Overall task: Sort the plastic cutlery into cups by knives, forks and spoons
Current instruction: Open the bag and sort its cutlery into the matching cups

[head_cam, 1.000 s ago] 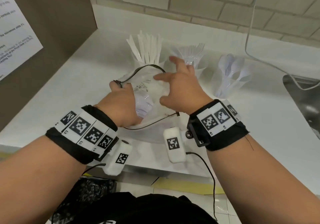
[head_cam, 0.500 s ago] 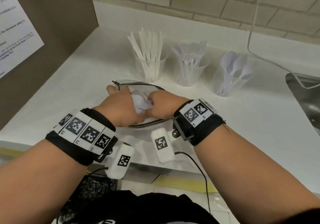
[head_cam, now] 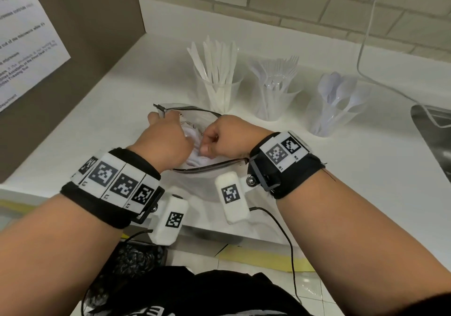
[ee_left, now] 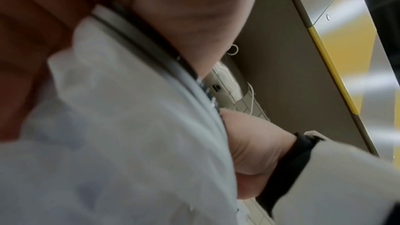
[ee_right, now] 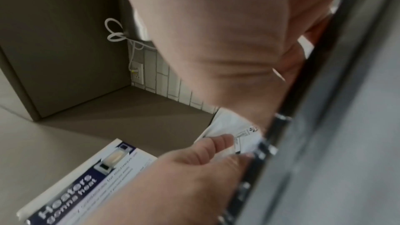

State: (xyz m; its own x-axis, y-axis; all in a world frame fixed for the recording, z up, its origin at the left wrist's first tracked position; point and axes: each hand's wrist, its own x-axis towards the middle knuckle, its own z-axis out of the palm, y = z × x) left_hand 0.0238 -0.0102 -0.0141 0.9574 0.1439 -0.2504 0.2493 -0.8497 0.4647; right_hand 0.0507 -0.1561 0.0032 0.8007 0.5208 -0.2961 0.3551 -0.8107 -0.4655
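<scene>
Three clear cups stand in a row on the white counter: knives [head_cam: 217, 88], forks [head_cam: 275, 91] and spoons [head_cam: 334, 105]. In front of them lies a clear pouch [head_cam: 195, 110] with a black zipper rim [ee_left: 164, 54], its mouth open. My left hand [head_cam: 166, 137] pinches the pouch's left rim, fingertips [ee_right: 216, 145] on its printed label. My right hand [head_cam: 219, 137] is down inside the mouth, fingers curled around white plastic cutlery [head_cam: 195, 161]. Which kind of piece it grips is hidden.
A brown side panel with a posted paper notice [head_cam: 24, 34] closes the left side. A steel sink [head_cam: 434, 139] lies at the right edge, and a white cable [head_cam: 366, 34] hangs down the brick wall. The counter's front edge is just below my wrists.
My right hand, open above the pouch near the fork cup a second ago, has dropped into the pouch and curled its fingers. The left hand keeps its hold on the rim.
</scene>
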